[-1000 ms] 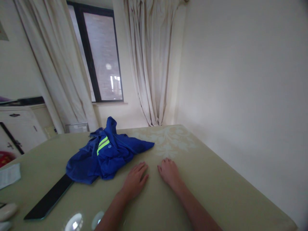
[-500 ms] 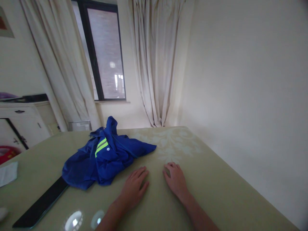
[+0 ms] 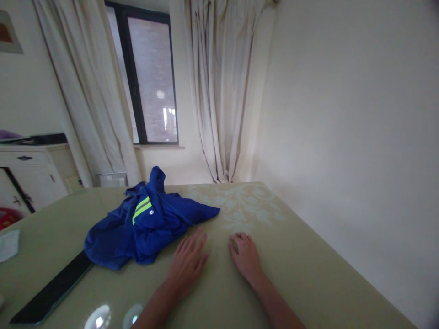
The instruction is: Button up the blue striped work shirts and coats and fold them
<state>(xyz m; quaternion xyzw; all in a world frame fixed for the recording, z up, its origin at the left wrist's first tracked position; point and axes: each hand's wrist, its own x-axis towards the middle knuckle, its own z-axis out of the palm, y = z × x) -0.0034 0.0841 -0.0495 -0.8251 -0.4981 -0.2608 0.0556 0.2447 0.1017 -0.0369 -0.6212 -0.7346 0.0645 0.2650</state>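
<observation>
A crumpled blue garment [image 3: 161, 224] with a yellow-green and grey striped patch and a small round badge lies in a heap on the table [image 3: 219, 292]. Just to the right of its lower edge is my left hand [image 3: 188, 261], fingers apart and slightly blurred, holding nothing. My right hand [image 3: 245, 256] rests on the tabletop farther right, fingers loosely bent and thumb out to the side, also without anything in it. Both hands are apart from each other, and whether the left fingertips touch the cloth I cannot tell.
A long dark strip [image 3: 51, 290] runs from under the garment toward the lower left. A white cloth or paper [image 3: 9, 245] lies at the table's left edge. Behind are curtains [image 3: 222, 91], a window [image 3: 154, 82] and a white cabinet [image 3: 30, 169]; a wall [image 3: 360, 137] borders the right side.
My left hand has risen slightly toward the garment, its fingers spreading. The right hand stays resting on the table. The whole view has shifted a little; the garment keeps its shape.
</observation>
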